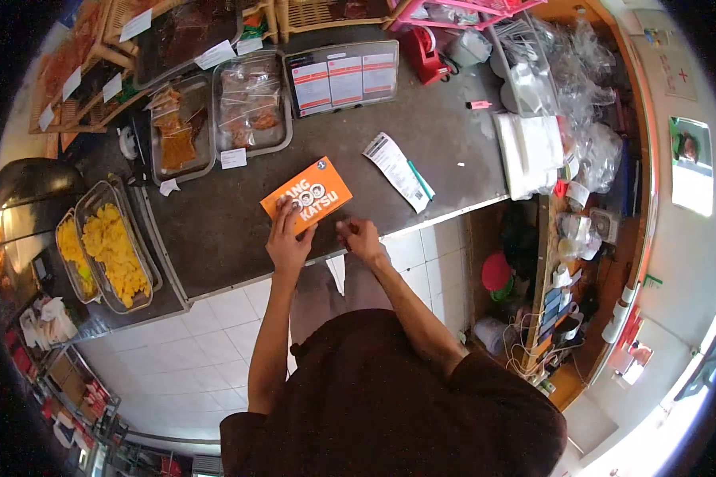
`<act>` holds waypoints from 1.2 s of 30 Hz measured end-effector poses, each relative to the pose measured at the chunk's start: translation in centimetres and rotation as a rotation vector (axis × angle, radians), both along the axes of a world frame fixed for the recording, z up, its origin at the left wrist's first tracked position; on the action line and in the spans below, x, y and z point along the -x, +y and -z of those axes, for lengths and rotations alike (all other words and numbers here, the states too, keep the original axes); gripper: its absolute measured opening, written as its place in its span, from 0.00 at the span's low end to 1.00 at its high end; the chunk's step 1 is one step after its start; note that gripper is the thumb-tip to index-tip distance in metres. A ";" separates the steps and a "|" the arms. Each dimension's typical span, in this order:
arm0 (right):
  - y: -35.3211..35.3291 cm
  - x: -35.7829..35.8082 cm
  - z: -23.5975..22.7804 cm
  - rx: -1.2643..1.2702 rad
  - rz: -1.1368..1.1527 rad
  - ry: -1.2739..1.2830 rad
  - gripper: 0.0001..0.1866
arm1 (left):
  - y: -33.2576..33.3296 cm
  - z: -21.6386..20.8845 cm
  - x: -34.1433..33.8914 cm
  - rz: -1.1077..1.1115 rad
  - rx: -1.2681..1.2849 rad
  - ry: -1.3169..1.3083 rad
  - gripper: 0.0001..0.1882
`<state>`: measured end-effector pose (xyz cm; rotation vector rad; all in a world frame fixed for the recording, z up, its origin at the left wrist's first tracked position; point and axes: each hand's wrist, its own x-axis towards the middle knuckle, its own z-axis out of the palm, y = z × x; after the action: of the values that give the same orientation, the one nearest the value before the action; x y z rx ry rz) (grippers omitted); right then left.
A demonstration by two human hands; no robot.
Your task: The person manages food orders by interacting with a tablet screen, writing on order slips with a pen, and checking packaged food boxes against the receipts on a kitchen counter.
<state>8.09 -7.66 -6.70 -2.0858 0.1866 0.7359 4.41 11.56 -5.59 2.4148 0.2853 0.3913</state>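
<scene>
The left hand lies flat with fingers spread on the near corner of the orange card packet, pinning it to the dark tabletop near its front edge. The right hand rests just beside it at the edge, fingers curled narrow as if pinching something small; whether it holds anything I cannot tell. The step in hand looks like steadying the packet so its near edge can be worked; the next move would call for the right hand to come across to that edge while the left keeps it pressed. Both forearms reach forward from the body, the left nearly straight, the right bent inward. A white paper slip lies well apart to the right.
</scene>
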 end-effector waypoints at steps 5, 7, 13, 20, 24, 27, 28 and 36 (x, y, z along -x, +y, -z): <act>3.2 -2.4 -4.3 -0.271 -0.084 -0.240 0.16 | 0.1 0.0 0.6 0.005 -0.023 0.035 0.25; 4.5 -3.5 -5.5 -0.227 -0.125 -0.368 0.16 | 0.1 0.0 0.1 0.017 -0.007 -0.027 0.27; 7.1 -3.3 -2.9 0.170 -0.099 -0.280 0.16 | 0.4 -0.1 0.6 0.141 -0.131 0.053 0.31; 5.2 -2.1 -3.0 0.062 -0.079 -0.269 0.11 | -0.4 -0.5 0.4 0.207 -0.205 0.109 0.29; 4.3 -1.0 -3.0 -0.002 -0.035 -0.162 0.09 | 0.0 -0.5 0.8 0.203 -0.252 0.142 0.28; 4.2 -0.5 0.7 0.050 0.056 -0.183 0.10 | -0.3 -1.1 0.2 0.214 -0.209 0.170 0.27; 3.8 -0.5 2.5 0.049 0.060 -0.187 0.10 | -0.4 -1.0 -0.1 0.213 -0.220 0.133 0.28; -10.3 -7.8 0.0 0.406 0.022 -0.674 0.23 | 0.8 -4.1 -1.8 0.169 -0.252 0.266 0.43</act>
<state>15.90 -17.96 -6.71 -2.5897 -0.0236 -0.0584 6.19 12.33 -1.48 2.7165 0.1517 0.0287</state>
